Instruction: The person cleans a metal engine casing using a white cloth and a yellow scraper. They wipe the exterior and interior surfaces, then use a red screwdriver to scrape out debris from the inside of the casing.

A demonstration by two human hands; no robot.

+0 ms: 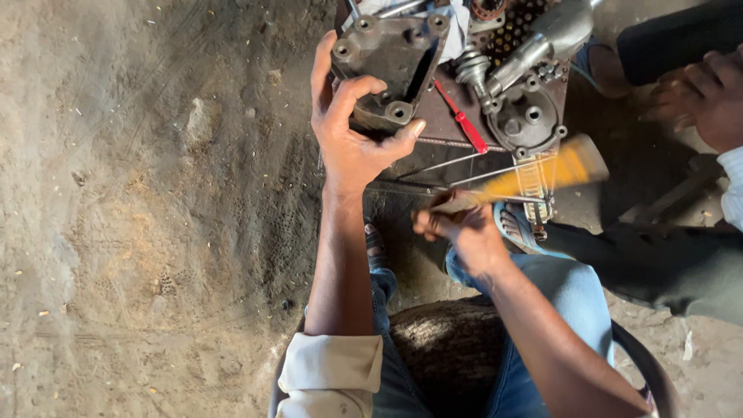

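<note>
Two hands: casting held, brush gripped.

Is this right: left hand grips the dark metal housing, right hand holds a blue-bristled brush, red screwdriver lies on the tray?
Not quite. In the head view the brush in the right hand has yellow bristles, not blue, blurred in the picture. The rest stands: the left hand grips the dark metal housing, and the red screwdriver lies on the tray.

A rough repair workshop on a bare dirt floor: greasy metal engine parts and a red screwdriver lie on a grimy tray just beyond the person's grip.
</note>
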